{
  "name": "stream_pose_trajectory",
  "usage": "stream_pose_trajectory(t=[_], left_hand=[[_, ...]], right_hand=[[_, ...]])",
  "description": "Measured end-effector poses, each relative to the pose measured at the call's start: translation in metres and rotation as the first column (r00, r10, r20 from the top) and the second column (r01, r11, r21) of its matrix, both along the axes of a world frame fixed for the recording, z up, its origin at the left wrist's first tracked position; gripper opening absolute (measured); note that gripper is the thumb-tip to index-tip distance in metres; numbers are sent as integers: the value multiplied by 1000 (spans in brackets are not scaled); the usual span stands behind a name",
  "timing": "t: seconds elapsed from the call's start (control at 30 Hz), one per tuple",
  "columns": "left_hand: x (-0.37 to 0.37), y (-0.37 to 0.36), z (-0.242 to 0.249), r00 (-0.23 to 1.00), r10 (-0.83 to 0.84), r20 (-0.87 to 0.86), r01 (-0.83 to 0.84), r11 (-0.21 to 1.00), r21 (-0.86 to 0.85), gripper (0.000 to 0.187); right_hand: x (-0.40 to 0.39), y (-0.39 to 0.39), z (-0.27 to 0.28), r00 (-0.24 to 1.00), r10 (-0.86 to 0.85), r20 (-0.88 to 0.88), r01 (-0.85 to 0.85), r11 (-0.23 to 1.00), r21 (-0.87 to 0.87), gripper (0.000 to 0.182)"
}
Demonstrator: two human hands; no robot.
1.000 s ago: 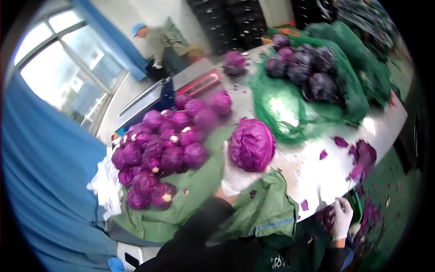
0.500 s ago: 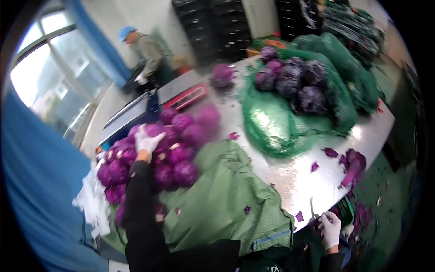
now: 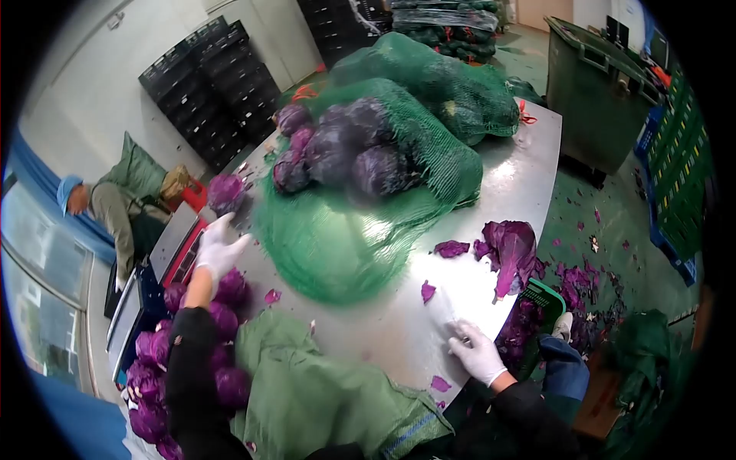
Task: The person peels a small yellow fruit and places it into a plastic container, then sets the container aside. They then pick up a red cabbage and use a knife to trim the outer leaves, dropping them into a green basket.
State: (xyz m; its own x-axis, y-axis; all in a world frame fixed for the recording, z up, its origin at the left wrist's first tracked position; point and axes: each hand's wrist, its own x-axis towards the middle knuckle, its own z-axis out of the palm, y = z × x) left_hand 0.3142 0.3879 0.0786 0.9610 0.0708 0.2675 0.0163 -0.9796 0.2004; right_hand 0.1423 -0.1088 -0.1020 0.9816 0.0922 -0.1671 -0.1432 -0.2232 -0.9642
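My left hand [image 3: 218, 249], in a white glove, reaches past the piled peeled purple cabbages [image 3: 222, 322] with its fingers apart and nothing in them. Just beyond its fingertips sits a single purple cabbage [image 3: 226, 193]. My right hand [image 3: 477, 354], also gloved, is closed over the table's near right edge on what looks like a knife; its pale blade [image 3: 443, 313] is blurred and its handle is hidden. Loose leaves [image 3: 510, 253] lie beyond that hand. Darker cabbages [image 3: 330, 149] rest in an open green mesh bag [image 3: 337, 257] mid-table.
A green woven sack [image 3: 314, 383] covers the near table edge. Scales [image 3: 180, 241] stand at left, with a person [image 3: 119, 215] behind them. A green basket [image 3: 548, 295] of leaves is below the right edge. A wheeled bin [image 3: 594, 92] and crates [image 3: 675, 169] stand at right.
The view has swung right. My left hand has left the cabbage pile and moved toward the lone cabbage. My right hand has come up over the tabletop.
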Motion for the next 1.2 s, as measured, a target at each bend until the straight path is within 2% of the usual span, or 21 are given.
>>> stream_pose_trajectory(t=[0.03, 0.1, 0.17, 0.27, 0.3, 0.33, 0.37, 0.43, 0.5, 0.63, 0.67, 0.7, 0.77, 0.83, 0.93, 1.03, 1.07, 1.1, 1.13, 1.17, 1.2], left_hand=[[30, -39, -2, 995, -103, 10, 102, 993, 67, 76], [87, -108, -10, 985, -169, -47, 171, 985, 32, 77], [141, -172, -10, 972, -197, -124, 194, 980, -40, 84], [216, -239, -27, 994, -107, -19, 106, 994, -41, 102], [234, -258, -26, 998, -59, -3, 59, 997, -42, 108], [243, -279, -19, 1000, 22, 16, -21, 997, -69, 114], [256, -289, -15, 999, 18, 35, -16, 999, -45, 115], [276, -303, -6, 994, 109, -1, -109, 991, -80, 114], [298, -295, -4, 993, 116, -33, -121, 968, -222, 110], [317, -258, -23, 987, 34, 155, 23, 935, -353, 106], [311, -254, -30, 974, 0, 225, 102, 892, -440, 107], [306, -252, -37, 940, 43, 340, 114, 897, -428, 101], [292, -244, -45, 936, 53, 347, 251, 590, -768, 89], [241, -254, -24, 979, 86, 185, 172, 142, -975, 79], [184, -234, -15, 973, -96, 211, 209, -31, -977, 65], [112, -217, -19, 944, -271, 189, 138, -198, -970, 55], [87, -218, -27, 944, -249, 217, 172, -187, -967, 50], [55, -222, -30, 940, -298, 166, 99, -226, -969, 53], [26, -227, -38, 935, -319, 155, 74, -253, -965, 55], [-2, -233, -49, 929, -344, 139, 40, -279, -959, 57], [-30, -240, -60, 923, -368, 110, -10, -310, -951, 59]], right_hand=[[9, -14, -4, 997, -70, 45, 72, 997, -29, 38], [26, -40, 1, 967, -253, -38, 254, 966, 45, 39], [32, -60, 4, 955, -295, -13, 295, 955, -31, 41], [34, -64, -3, 959, -284, 11, 284, 958, -30, 38], [33, -67, -25, 951, -220, 216, 262, 947, -187, 38], [37, -66, -13, 960, -250, 125, 265, 957, -121, 38], [37, -63, 4, 962, -270, 30, 271, 961, -54, 38], [40, -65, 14, 965, -259, 46, 261, 963, -59, 39], [41, -67, 14, 964, -265, -10, 265, 964, -9, 39], [45, -66, 17, 956, -283, -74, 286, 957, 43, 40], [43, -68, 13, 956, -285, -63, 288, 956, 55, 40], [41, -68, 10, 956, -289, -54, 292, 954, 64, 40], [41, -69, 8, 957, -287, -35, 289, 955, 61, 38], [40, -70, 8, 959, -280, -49, 284, 956, 79, 36], [36, -71, 5, 962, -268, -45, 272, 953, 135, 33], [28, -68, 9, 965, -263, -25, 264, 954, 145, 33], [26, -68, 15, 969, -244, -49, 248, 961, 125, 33], [20, -68, 16, 970, -229, -83, 236, 966, 101, 34], [13, -60, 2, 945, -313, 90, 307, 949, 73, 34], [5, -60, -11, 945, -302, 129, 301, 953, 23, 35], [-6, -64, 11, 955, -255, 150, 270, 959, -89, 37]])
